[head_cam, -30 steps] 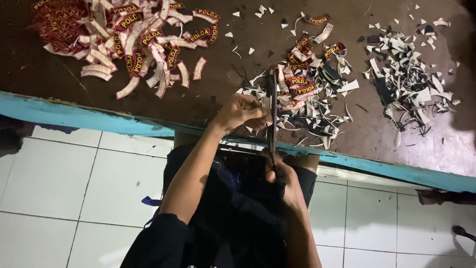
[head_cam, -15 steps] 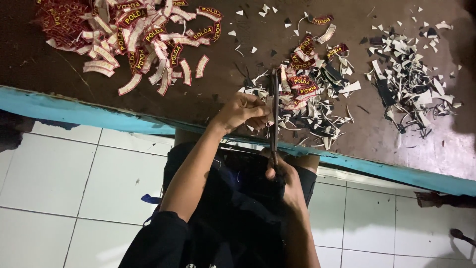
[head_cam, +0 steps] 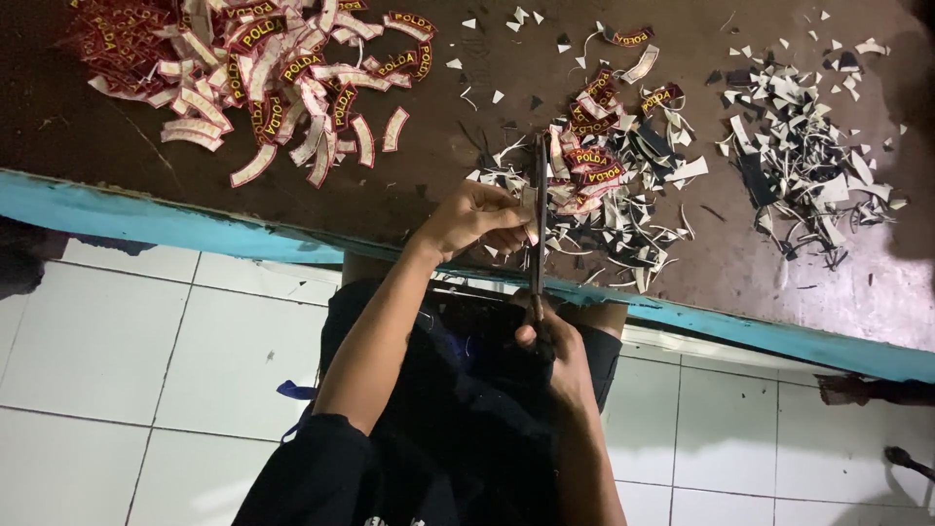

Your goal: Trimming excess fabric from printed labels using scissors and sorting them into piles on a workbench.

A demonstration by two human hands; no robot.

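My right hand grips the handles of long dark scissors, whose blades point away from me over the table edge. My left hand pinches a small curved patch right against the blades. Just beyond lies a heap of uncut red and yellow curved patches mixed with white and black trimmings. A large pile of finished curved patches, some face down and white, covers the far left of the dark brown table.
A second heap of black and white fabric scraps lies at the right. The table has a turquoise painted front edge. White floor tiles show below, and dark clothing covers my lap.
The view has drifted slightly; my hands and the scissors stay in almost the same place, with the left fingers shifting a little on the patch at the blades.
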